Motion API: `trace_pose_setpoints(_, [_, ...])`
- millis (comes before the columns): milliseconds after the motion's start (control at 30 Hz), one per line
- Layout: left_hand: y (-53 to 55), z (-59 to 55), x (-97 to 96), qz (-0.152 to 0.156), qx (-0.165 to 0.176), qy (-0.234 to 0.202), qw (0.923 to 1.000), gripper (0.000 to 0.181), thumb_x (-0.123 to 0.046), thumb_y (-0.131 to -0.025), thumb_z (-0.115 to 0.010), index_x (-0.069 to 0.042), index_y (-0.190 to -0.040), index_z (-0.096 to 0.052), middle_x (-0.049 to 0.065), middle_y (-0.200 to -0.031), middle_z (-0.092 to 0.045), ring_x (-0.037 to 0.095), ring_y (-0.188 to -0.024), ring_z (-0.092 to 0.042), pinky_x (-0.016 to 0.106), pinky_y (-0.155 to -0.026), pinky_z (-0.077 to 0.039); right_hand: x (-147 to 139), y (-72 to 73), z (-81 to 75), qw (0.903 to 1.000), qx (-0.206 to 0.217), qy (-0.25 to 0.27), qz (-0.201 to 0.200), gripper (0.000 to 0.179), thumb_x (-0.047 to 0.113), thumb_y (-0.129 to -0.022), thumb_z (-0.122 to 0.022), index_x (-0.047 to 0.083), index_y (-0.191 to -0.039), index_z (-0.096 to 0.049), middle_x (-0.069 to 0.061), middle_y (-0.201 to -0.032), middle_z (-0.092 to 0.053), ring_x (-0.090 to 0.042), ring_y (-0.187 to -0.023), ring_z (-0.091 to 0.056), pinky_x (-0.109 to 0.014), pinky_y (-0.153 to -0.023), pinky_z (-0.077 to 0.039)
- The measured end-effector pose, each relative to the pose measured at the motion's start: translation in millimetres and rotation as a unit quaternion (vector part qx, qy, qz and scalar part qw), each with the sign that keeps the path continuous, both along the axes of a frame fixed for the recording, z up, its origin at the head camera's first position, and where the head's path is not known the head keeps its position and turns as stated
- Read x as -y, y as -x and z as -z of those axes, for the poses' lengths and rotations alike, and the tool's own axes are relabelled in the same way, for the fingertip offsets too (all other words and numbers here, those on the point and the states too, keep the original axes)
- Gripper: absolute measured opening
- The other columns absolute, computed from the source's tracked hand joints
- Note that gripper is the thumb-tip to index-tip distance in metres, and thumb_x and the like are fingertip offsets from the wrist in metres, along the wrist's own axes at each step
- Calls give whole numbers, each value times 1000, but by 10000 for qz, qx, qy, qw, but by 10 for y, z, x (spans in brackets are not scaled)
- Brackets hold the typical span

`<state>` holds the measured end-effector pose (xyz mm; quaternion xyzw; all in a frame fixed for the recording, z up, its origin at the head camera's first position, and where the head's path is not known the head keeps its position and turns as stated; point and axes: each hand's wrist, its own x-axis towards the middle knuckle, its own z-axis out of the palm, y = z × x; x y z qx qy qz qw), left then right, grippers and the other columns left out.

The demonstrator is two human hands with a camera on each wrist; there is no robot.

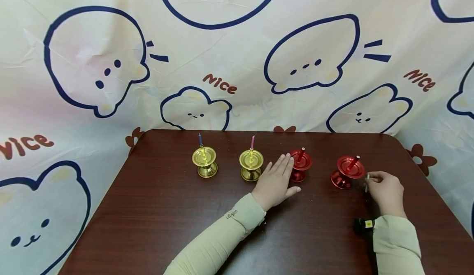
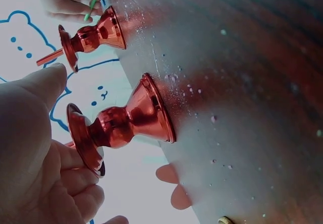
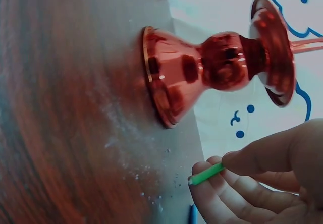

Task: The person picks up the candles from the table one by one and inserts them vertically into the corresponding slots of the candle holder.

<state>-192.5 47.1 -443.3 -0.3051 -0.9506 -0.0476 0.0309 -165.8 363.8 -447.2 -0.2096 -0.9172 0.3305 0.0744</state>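
Note:
My right hand [image 1: 386, 190] pinches a small green candle [image 3: 207, 174] between thumb and fingers. It is just right of a red candle holder [image 1: 340, 180], which carries a red candle [image 1: 354, 162]. My left hand [image 1: 275, 180] has its fingers extended beside the rim of the other red candle holder [image 2: 113, 127], partly covering it in the head view. Whether the fingers touch that rim, I cannot tell. A red candle [image 1: 301, 154] stands in this holder too. Both red holders rest upright on the table.
Two gold candle holders stand to the left, one [image 1: 207, 170] with a blue candle [image 1: 200, 140], the other [image 1: 251, 174] with a pink candle [image 1: 252, 142]. Small specks dot the dark wooden table [image 1: 148, 217]. A printed cloth [image 1: 244, 52] hangs behind it.

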Motion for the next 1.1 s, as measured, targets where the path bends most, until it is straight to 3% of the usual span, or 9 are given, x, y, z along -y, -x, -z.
trace_pose_setpoints(233, [0, -8, 5, 24, -55, 110, 9999, 84, -61, -100, -50, -10, -162, -25, 7, -168, -19, 19, -155, -17, 43, -120, -29, 4, -42, -25, 9991, 2, 389, 142, 34, 15, -102, -57, -11, -122, -65, -22, -97, -72, -3, -67, -58, -22, -55, -48])
trace_pose_setpoints(367, [5, 7, 0, 21, -90, 149, 9998, 84, -62, -100, -50, -10, -162, -25, 6, -168, -20, 19, -155, -17, 43, -120, -29, 24, -65, -45, 9971, -55, 720, 249, 35, 15, -103, -53, -9, -127, -63, -18, -99, -73, 7, -64, -57, -17, -56, -50])
trace_pose_setpoints(533, [11, 18, -3, 14, -93, 161, 9998, 84, -61, -100, -50, -10, -162, -25, 6, -169, -19, 19, -155, -17, 43, -120, -29, 58, -98, -95, 9946, -223, 933, 387, 37, 18, -103, -54, -7, -129, -63, -10, -96, -74, 11, -64, -57, -13, -56, -50])
trace_pose_setpoints(767, [9, 18, -5, 38, -125, 194, 9997, 84, -61, -100, -51, -10, -162, -24, 7, -169, -19, 20, -155, -17, 43, -120, -29, 89, -146, -205, 9919, -525, 1088, 394, 38, 20, -103, -58, -5, -131, -63, 18, -80, -64, 13, -64, -61, -13, -58, -52])
trace_pose_setpoints(1100, [10, 20, 10, 51, -174, 274, 9995, 85, -62, -100, -50, -10, -162, -23, 7, -169, -19, 20, -155, -18, 44, -120, -28, 167, -172, -353, 9925, -633, 919, 496, 40, 25, -102, -59, 0, -132, -65, 22, -79, -62, 13, -65, -59, -16, -56, -51])
